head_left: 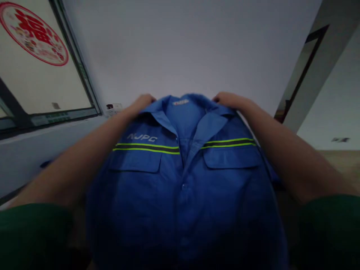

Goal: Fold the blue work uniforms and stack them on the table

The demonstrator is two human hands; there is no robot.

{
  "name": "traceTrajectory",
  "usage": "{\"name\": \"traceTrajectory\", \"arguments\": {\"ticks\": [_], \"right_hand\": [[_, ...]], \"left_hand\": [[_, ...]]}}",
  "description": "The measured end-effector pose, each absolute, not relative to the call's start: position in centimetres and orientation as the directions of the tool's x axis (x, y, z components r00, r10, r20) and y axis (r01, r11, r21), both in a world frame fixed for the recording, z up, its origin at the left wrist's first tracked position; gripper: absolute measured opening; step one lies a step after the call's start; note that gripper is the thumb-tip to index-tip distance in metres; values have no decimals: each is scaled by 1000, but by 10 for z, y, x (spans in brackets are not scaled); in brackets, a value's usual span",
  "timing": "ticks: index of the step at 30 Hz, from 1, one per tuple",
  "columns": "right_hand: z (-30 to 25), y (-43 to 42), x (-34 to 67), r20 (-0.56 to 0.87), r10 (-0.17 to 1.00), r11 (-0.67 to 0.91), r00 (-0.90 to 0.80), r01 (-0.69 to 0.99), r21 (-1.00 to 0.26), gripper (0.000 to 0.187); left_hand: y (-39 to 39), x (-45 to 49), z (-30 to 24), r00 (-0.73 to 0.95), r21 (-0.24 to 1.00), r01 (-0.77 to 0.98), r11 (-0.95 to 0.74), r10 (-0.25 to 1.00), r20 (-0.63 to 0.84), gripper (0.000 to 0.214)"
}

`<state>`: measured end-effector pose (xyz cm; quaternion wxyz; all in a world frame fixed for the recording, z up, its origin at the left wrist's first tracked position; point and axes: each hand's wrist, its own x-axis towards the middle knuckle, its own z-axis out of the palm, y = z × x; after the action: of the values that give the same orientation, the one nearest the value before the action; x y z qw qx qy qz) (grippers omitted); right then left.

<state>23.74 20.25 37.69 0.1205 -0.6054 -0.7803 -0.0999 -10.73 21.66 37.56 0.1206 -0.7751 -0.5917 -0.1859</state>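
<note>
Up at the top, the left hand (pixel 143 102) and the right hand (pixel 229 100) each close over a shoulder of the blue work shirt (pixel 182 180). The fingers curl over its upper edge on either side of the collar (pixel 187 112), pinching the cloth and holding the garment up, front towards the camera. The shirt fills the middle of the view, hanging between the two bare forearms. Its fabric is a smooth, matte woven cloth with a soft sheen. The collar lies open in two flat points above a buttoned placket. Below the collar, a dark band edged with bright yellow-green stripes (pixel 146 147) runs straight across the chest, with pale lettering just above it on one side. Under the band sit two flapped patch pockets (pixel 232 157), rectangular and flat. Dark green sleeves (pixel 329 228) cover the arms nearest the camera, either side of the shirt's lower part. Behind the shirt rises a plain pale wall (pixel 182 45). Left of the shirt is a dark-framed window (pixel 81 75) bearing a round red paper cutout (pixel 33 33).
</note>
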Motion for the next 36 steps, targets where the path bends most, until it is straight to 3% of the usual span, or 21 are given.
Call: {"name": "traceTrajectory", "arguments": {"ticks": [4,7,10,13,16,21,26,32,36], "right_hand": [[254,239,183,122,987,102,-105,994,27,26],[182,245,193,59,988,141,-140,990,-12,30],[130,244,199,92,972,225,-216,970,-97,36],[102,242,193,249,908,391,-337,896,-212,47],[94,239,183,309,822,555,-479,795,-243,49],[88,240,167,280,707,707,-650,650,-278,43],[81,241,158,259,699,713,-666,624,-319,34],[79,234,152,240,743,667,-624,663,-340,24],[79,229,145,218,741,668,-635,664,-337,24]], "left_hand": [[262,-77,222,115,102,982,-159,931,346,32],[274,-78,122,115,155,975,-160,956,269,44],[276,-91,69,240,248,910,-332,910,337,53],[271,-100,58,458,296,738,-607,771,442,55],[265,-96,66,636,296,567,-769,637,436,53],[269,-71,72,649,360,544,-758,652,392,44],[271,-68,72,704,326,561,-761,645,296,18],[250,-95,87,786,155,564,-811,585,203,27],[232,-100,82,816,201,500,-842,536,215,36]]}}
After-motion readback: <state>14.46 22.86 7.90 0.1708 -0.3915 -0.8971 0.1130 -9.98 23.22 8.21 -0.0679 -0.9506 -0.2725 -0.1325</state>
